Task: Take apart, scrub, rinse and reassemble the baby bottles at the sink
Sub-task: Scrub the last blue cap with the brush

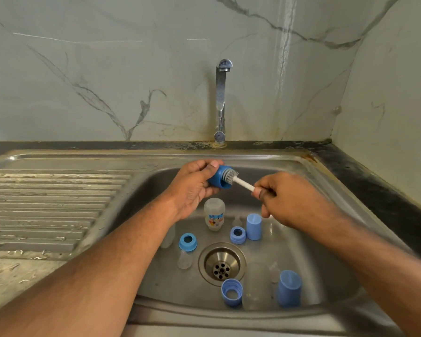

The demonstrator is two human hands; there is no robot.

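Observation:
My left hand [192, 186] grips a blue bottle cap [218, 178] above the sink basin, its open end turned right. My right hand [281, 198] pinches the white handle of a small brush [241, 182], whose grey bristle head sits inside the cap's mouth. Below, in the sink [301, 239], lies a clear printed bottle [214, 214]. Around the drain [221, 263] are three blue collar rings [187, 242] [238, 234] [231, 291], two blue caps [253, 226] [289, 288], clear teats [185, 259] and another clear bottle [257, 285].
The chrome tap [221, 100] stands at the back of the sink with no water running. A ribbed steel draining board [46, 207] with water drops stretches to the left. A dark counter edge [374, 186] runs along the right, with marble walls behind.

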